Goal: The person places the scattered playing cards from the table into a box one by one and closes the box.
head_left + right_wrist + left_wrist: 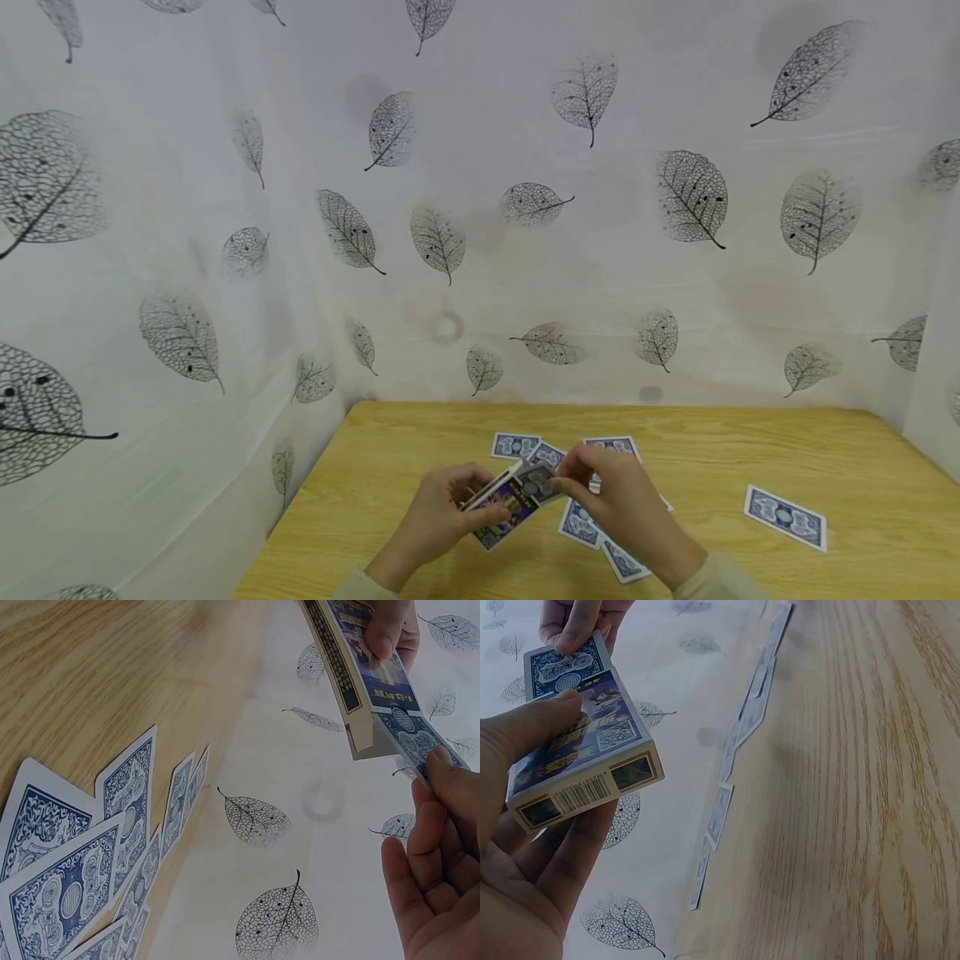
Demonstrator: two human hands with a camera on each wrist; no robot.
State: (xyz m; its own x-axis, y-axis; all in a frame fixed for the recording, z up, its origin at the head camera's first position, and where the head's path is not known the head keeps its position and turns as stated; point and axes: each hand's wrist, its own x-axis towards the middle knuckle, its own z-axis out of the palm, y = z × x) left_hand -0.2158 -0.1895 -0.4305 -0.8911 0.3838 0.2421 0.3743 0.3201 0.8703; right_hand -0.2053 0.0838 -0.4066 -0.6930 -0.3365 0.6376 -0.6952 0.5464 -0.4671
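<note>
My left hand (452, 510) grips a purple and yellow card box (600, 746), thumb on its printed face and fingers beneath. A blue-backed playing card (415, 737) sticks partway out of the box's open end. My right hand (621, 505) pinches the card's outer end between thumb and fingers. In the right wrist view, a box flap (359, 732) stands out at that end. How many cards are inside the box is hidden.
Several blue-backed cards (64, 889) lie face down on the wooden table (360, 492), some overlapping, partly behind my right hand. A single card (786, 518) lies apart on the right. A leaf-patterned white curtain (480, 275) hangs behind the table and to its left.
</note>
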